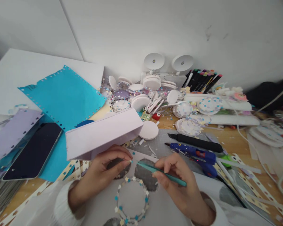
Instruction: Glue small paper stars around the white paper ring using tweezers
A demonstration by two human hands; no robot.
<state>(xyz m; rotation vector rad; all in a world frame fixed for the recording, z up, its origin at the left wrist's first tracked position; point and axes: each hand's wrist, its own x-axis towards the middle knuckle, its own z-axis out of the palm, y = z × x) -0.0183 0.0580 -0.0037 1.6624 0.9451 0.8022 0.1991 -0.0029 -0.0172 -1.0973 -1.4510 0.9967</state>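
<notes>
My left hand (pixel 101 174) is closed in a pinch, its fingertips holding a tiny piece I cannot make out at the tip of a teal tool. My right hand (pixel 179 185) grips that teal pen-like tool (pixel 160 171), which points left toward the left fingertips. Just below both hands lies a round white disc (pixel 132 201) ringed with small blue and cream stars. It rests on a grey sheet (pixel 160 207) with round holes cut in it.
A folded pale lilac paper (pixel 101 133) stands just behind my left hand. A blue glue gun (pixel 195 155) and a black tool (pixel 195 142) lie to the right. A phone (pixel 33 150) and punched turquoise paper (pixel 63 97) lie left. Several white discs and markers (pixel 202 80) crowd the back.
</notes>
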